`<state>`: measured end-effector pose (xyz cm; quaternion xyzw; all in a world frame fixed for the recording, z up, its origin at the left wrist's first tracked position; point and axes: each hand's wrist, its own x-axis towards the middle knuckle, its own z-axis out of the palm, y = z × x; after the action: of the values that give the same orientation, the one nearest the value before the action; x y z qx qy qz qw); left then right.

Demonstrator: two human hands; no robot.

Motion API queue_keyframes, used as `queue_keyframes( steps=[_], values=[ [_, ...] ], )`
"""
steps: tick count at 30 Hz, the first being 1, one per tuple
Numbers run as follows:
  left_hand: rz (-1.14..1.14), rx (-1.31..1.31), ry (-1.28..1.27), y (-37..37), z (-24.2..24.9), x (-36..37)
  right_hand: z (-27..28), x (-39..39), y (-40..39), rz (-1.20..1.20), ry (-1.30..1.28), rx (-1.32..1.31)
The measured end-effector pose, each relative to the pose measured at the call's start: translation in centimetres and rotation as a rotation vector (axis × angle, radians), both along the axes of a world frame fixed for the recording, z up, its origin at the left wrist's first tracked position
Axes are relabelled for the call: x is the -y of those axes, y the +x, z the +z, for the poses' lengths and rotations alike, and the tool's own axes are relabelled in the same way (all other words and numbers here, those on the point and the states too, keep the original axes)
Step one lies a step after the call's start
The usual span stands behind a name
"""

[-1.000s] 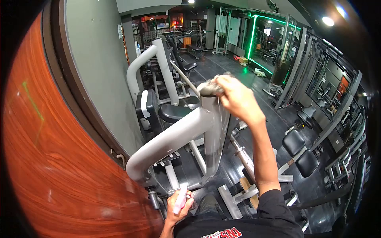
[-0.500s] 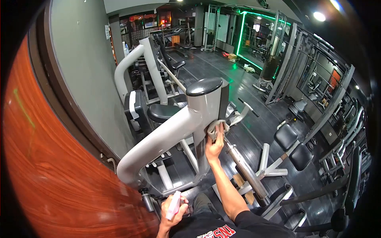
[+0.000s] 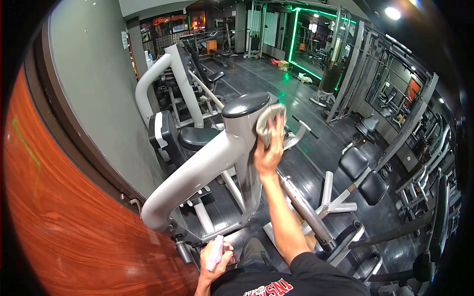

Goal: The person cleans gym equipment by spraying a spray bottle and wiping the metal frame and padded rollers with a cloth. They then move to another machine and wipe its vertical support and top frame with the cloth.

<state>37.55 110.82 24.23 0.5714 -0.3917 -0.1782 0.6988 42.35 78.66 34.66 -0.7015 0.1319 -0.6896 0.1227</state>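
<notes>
My right hand presses a grey cloth against the side of a grey gym machine's upright, just below its glossy black cap. The fingers lie spread over the cloth. Low in front of my body, my left hand is wrapped around a spray bottle, whose pink and white spray head shows on top. Most of the bottle is hidden by the hand. From the upright, a thick curved grey tube runs down to the left.
A glossy reddish wooden panel stands close on my left, beside a grey wall. A metal bar sleeve slants down to the right of my arm. Beyond are a black padded bench and several other machines on dark flooring.
My right hand has slid the cloth up the machine's upright, from well below the cap to near its level. My left hand stays low with the spray bottle. The view has shifted slightly.
</notes>
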Motion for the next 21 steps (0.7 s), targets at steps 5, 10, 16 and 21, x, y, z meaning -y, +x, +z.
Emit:
queue_keyframes(
  steps=[5, 10, 16, 21],
  values=[
    [0.009, -0.137, -0.015, -0.2, -0.6, -0.4, -13.9, -1.7, -1.4, 0.010, 0.323, -0.082],
    [0.011, -0.076, 0.015, -0.5, -0.7, 0.2, -11.6, -1.3, -0.9, 0.077, 0.337, 0.003],
    [-0.011, 0.003, 0.001, -0.8, -0.6, 1.0, 1.5, -1.0, -0.2, 0.103, 0.147, 0.061],
    [0.016, -0.003, 0.034, -0.7, -0.8, 1.3, 3.5, -1.1, -0.8, 0.050, 0.042, -0.037]
  ],
)
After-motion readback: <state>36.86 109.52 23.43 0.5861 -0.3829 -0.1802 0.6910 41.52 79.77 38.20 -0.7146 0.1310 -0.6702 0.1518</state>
